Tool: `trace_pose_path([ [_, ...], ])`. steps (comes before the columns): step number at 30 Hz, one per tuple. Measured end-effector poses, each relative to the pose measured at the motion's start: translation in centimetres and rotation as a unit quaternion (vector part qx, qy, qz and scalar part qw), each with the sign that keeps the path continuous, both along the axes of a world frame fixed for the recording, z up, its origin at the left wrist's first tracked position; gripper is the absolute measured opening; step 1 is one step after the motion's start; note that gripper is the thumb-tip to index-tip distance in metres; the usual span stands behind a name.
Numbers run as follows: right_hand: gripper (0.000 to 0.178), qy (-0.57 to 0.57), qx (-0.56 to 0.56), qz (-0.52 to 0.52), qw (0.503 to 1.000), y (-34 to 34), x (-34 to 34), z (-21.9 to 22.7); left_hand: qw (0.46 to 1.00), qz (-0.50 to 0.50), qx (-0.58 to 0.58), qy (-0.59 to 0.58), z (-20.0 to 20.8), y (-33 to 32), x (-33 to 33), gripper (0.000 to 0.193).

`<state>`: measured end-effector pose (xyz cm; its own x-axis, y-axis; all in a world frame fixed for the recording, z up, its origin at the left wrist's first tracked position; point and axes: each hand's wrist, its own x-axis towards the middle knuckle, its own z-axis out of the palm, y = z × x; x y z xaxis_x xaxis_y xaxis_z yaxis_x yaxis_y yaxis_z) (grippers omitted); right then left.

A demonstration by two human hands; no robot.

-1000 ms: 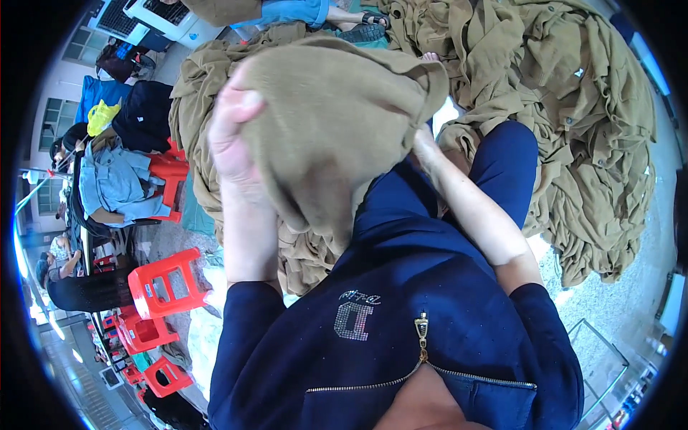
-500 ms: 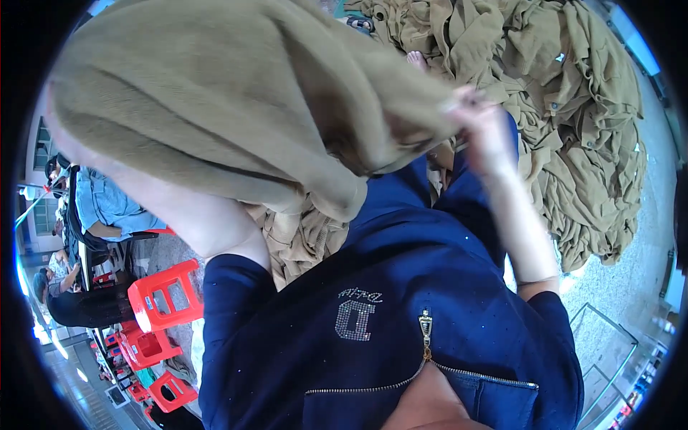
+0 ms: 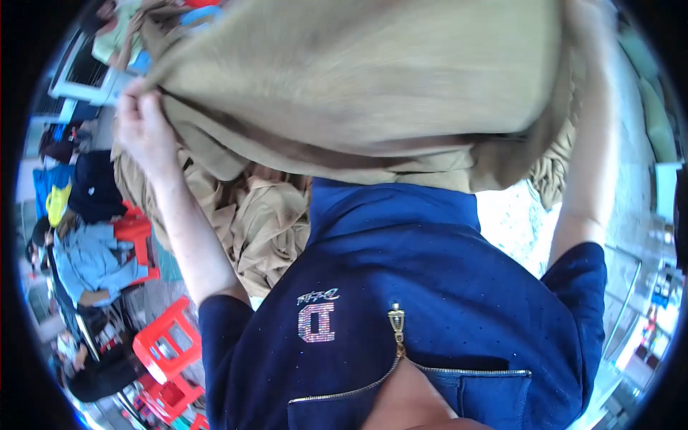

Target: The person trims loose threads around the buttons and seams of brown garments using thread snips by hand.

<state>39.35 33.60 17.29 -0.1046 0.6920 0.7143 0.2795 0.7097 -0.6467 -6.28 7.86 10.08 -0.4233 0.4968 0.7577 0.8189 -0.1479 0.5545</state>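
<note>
A large olive-brown garment (image 3: 373, 79) is spread in the air in front of me, blurred by motion, its lower hem hanging across my waist. My left hand (image 3: 147, 132) is closed on its left edge, fingers pinched over the cloth, which pulls into folds there. At the upper right my right hand (image 3: 589, 18) is raised to the garment's other side. Its fingers are smeared and partly cut off by the picture's edge, but the cloth is drawn up to it. Beneath the garment a heap of similar brown garments (image 3: 265, 226) shows at the left.
Red plastic stools (image 3: 168, 340) stand at my left, near a light blue denim pile (image 3: 100, 254). One person (image 3: 115, 46) handles brown cloth at the far left; another in dark clothes (image 3: 107, 373) is lower left. A thin metal frame (image 3: 634, 287) stands at the right.
The garment has swung from the left to the middle and is now spread between my arms. My right hand has risen to the upper right. My left hand has come into clear view.
</note>
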Motion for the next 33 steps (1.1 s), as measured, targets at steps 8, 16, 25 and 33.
trace_pose_path([
  [8,0.025,-0.044,-0.469,0.144,0.87,-6.1,0.3,-19.3,0.755,-0.345,-0.401,-0.388,-17.2,-6.0,7.9,0.007],
  [16,0.018,0.1,-0.554,0.14,0.815,-10.9,5.2,-24.6,0.766,-0.163,-0.449,-0.43,-18.4,-6.2,10.1,0.024],
  [25,0.021,0.111,-0.586,0.073,0.799,-10.5,7.4,-26.3,0.691,-0.217,-0.363,-0.586,-22.0,-5.7,8.5,0.026],
  [33,0.017,0.19,-0.544,0.122,0.808,-13.2,8.9,-25.4,0.834,-0.064,-0.305,-0.455,-23.6,-5.3,7.6,0.013],
])
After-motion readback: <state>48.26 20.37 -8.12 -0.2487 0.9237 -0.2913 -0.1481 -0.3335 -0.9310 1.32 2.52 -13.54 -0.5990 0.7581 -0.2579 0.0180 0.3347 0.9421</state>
